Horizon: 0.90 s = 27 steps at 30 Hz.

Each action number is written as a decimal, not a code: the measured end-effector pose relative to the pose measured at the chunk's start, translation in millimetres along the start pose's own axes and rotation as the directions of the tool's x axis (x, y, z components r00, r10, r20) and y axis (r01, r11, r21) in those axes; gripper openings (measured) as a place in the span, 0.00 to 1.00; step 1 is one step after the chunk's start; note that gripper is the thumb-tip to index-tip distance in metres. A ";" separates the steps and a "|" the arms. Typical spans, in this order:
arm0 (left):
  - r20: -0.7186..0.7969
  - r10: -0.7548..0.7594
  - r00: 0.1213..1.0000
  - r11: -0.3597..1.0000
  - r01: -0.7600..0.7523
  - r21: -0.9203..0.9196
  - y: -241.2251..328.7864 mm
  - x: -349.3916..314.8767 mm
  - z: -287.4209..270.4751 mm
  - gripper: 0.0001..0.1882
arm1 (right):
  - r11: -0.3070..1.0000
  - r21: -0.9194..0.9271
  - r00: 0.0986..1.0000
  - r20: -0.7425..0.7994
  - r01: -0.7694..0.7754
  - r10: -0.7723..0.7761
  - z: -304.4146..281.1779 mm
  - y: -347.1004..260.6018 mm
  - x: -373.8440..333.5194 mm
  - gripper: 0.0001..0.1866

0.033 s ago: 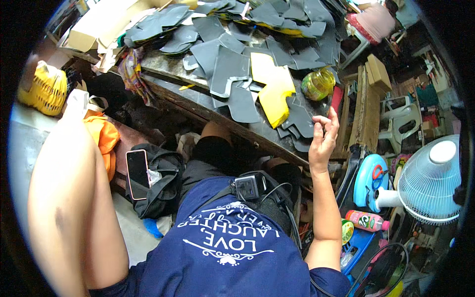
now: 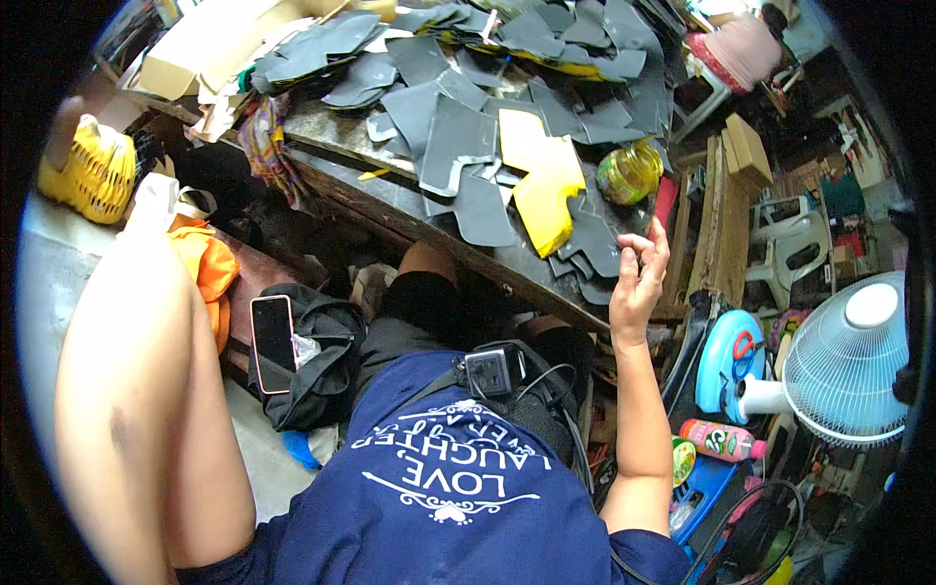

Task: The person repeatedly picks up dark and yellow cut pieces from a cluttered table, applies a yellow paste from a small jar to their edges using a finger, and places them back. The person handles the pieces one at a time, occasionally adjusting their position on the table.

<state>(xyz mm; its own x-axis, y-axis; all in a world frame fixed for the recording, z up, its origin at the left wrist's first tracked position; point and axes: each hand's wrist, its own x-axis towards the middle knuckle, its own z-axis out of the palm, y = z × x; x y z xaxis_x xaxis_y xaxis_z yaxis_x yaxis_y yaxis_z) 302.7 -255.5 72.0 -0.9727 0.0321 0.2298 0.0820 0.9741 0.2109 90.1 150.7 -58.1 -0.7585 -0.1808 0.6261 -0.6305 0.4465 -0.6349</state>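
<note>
My right hand (image 2: 639, 278) is raised over the right front corner of the worktable (image 2: 390, 205). Its fingers are apart and loosely bent, with nothing in them. Nearest to it are dark grey cut sheet pieces (image 2: 592, 239) and a glass jar (image 2: 627, 174) with yellow-green contents. A yellow cut piece (image 2: 544, 195) lies left of the jar, among more dark grey pieces (image 2: 458, 141). My left arm (image 2: 146, 390) is bent sharply, its elbow toward the yellow basket; the left hand is out of the picture.
Piles of grey pieces (image 2: 322, 49) cover the table's far side, beside a cardboard box (image 2: 185, 63). A phone (image 2: 272, 341) rests on a black bag (image 2: 331, 341). At right stand a fan (image 2: 848, 361), a pink bottle (image 2: 720, 439) and a white chair (image 2: 790, 244). A person (image 2: 736, 49) sits far right.
</note>
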 end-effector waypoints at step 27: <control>-0.090 0.180 0.979 0.983 -0.183 -0.018 53.2 -8.0 -25.8 0.20 | 0.982 0.151 0.992 0.062 -0.114 0.106 -2.7 0.2 -5.1 0.26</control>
<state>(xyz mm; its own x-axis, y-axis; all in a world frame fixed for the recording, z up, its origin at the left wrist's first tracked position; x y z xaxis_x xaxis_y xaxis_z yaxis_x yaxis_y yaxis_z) 320.5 -209.6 105.9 -0.9185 0.1869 0.3486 0.2622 0.9476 0.1826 94.3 154.0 -60.2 -0.8295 -0.1864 0.5264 -0.5577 0.3264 -0.7632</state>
